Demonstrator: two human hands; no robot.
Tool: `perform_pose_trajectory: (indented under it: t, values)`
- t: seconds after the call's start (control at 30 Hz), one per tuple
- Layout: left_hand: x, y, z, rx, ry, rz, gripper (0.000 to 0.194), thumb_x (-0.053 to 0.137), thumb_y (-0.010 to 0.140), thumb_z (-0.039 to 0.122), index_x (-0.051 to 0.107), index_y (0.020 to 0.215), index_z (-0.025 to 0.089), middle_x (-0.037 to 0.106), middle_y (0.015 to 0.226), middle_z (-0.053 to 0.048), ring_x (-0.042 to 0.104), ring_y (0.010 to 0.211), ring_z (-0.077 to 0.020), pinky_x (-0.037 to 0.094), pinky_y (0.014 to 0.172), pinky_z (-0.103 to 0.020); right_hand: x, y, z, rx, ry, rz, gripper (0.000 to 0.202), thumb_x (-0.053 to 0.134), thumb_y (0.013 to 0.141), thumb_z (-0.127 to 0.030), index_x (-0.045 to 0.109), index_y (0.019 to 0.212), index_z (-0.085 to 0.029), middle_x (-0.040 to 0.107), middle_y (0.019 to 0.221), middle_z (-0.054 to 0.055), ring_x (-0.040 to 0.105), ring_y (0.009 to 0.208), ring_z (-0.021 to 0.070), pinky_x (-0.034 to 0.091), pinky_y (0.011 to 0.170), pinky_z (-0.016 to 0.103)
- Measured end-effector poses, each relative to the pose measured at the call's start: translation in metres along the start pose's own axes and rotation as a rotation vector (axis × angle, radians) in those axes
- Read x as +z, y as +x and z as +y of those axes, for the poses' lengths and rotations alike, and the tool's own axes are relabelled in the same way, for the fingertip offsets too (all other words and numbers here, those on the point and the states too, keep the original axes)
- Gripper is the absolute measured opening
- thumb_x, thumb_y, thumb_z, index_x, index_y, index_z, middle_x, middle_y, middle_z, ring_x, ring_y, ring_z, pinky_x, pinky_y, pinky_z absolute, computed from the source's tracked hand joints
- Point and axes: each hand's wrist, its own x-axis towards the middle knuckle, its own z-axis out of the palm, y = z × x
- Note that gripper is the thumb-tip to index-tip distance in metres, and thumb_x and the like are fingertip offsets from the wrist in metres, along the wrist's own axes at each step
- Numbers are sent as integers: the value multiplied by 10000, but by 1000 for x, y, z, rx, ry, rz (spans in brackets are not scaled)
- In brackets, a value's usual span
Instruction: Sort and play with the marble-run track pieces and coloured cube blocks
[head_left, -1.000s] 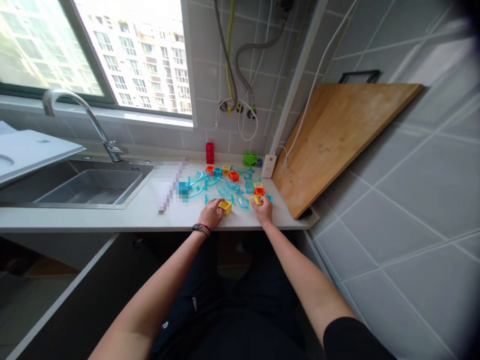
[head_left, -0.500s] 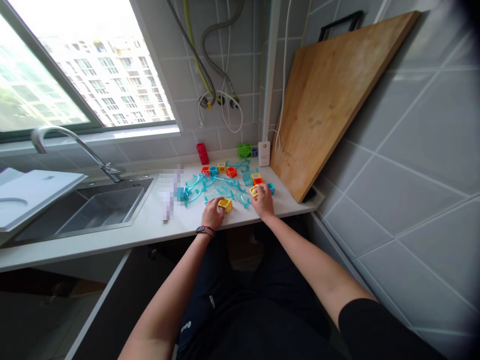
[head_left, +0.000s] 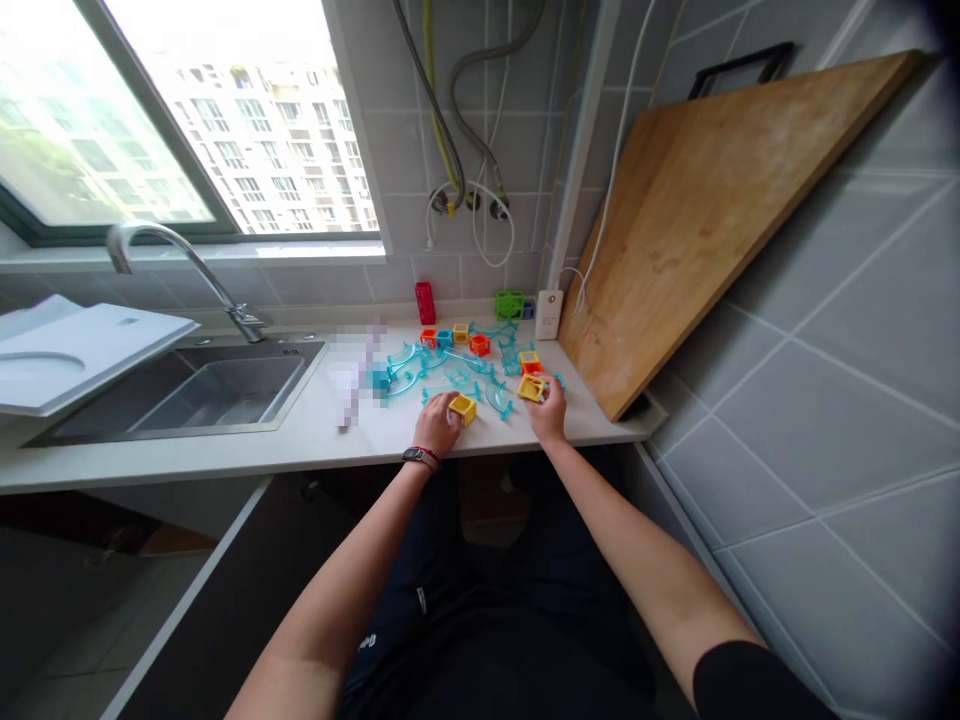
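My left hand (head_left: 436,427) is closed on a yellow hollow cube block (head_left: 466,410) near the counter's front edge. A second yellow cube block (head_left: 530,388) with open sides is pinched in my right hand (head_left: 550,412), tilted so its opening faces me. Just behind it are an orange block (head_left: 531,368) and another yellow block (head_left: 529,357). Translucent teal track pieces (head_left: 497,397) lie scattered between and beyond my hands. Farther back sit an orange-red block (head_left: 479,345), a blue block (head_left: 444,339) and a yellow block (head_left: 460,332).
A red block piece (head_left: 425,302) and a green one (head_left: 509,304) stand by the back wall, near a white box (head_left: 549,314) with a cable. A large wooden board (head_left: 720,220) leans at the right. At the left is a sink (head_left: 225,395) with a faucet (head_left: 184,250).
My right hand has drawn its yellow block slightly away from the blocks behind it and turned it. My left hand keeps its block. The whole view has shifted a little.
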Motion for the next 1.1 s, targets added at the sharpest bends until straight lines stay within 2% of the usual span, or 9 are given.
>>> perform_pose_trajectory:
  t: [0.07,0.17,0.23,0.37,0.5,0.63,0.8,0.93,1.1]
  values:
    - [1,-1,0,-3,-17,21,397,499,874,96,628,1240,180,690,1207,-114,580,1242,-283,486,1076,-447,9,-4,-6,84,105,-52,434,732,709,-300,484,1053,-212,656,1134,125,697,973,281,617,791,449]
    - [3,-1,-1,2,-46,42,384,499,873,87,630,1223,177,698,1195,-110,594,1213,-275,492,1067,-446,26,-13,-18,215,263,-188,327,660,801,-337,441,1024,-243,691,1020,51,722,735,203,642,631,386]
    - [4,-1,-2,6,-61,56,372,497,877,86,627,1212,181,705,1182,-103,620,1166,-264,513,1035,-439,37,-20,-26,280,356,-280,305,674,816,-350,452,1000,-254,703,1016,21,722,696,173,649,607,352]
    - [6,-2,-3,14,-81,100,325,498,899,99,623,1185,188,714,1155,-96,645,1125,-248,532,1003,-423,55,-33,-35,358,496,-398,309,751,784,-364,516,951,-253,698,1116,6,734,775,166,667,632,339]
    - [7,-3,-4,5,-95,131,333,482,903,84,616,1184,200,718,1133,-89,683,1049,-229,559,937,-390,62,-42,-32,414,573,-414,292,762,781,-352,525,916,-246,715,1035,12,737,786,182,669,636,353]
    - [8,-3,-5,4,-104,134,360,461,900,54,612,1191,204,715,1151,-82,680,1066,-218,556,941,-371,60,-43,-26,460,606,-377,320,741,780,-280,479,963,-260,719,927,-10,718,676,159,649,594,316]
    - [9,-4,-4,-7,-91,128,367,460,904,44,613,1201,197,704,1160,-88,661,1091,-225,543,956,-372,57,-42,-27,516,605,-411,375,706,734,-209,452,1005,-263,713,844,-35,636,523,126,598,486,269]
    - [7,-4,-1,-18,-74,137,370,463,909,51,613,1211,204,699,1161,-91,652,1092,-238,539,954,-385,56,-42,-30,520,605,-419,433,695,718,-190,450,1064,-283,684,885,-61,630,577,109,625,548,280]
    - [6,-3,0,-17,-66,152,396,497,868,40,606,1215,198,694,1161,-100,640,1099,-257,537,956,-400,55,-40,-32,517,624,-456,501,733,750,-270,463,1170,-311,638,1029,-44,678,843,135,656,755,363]
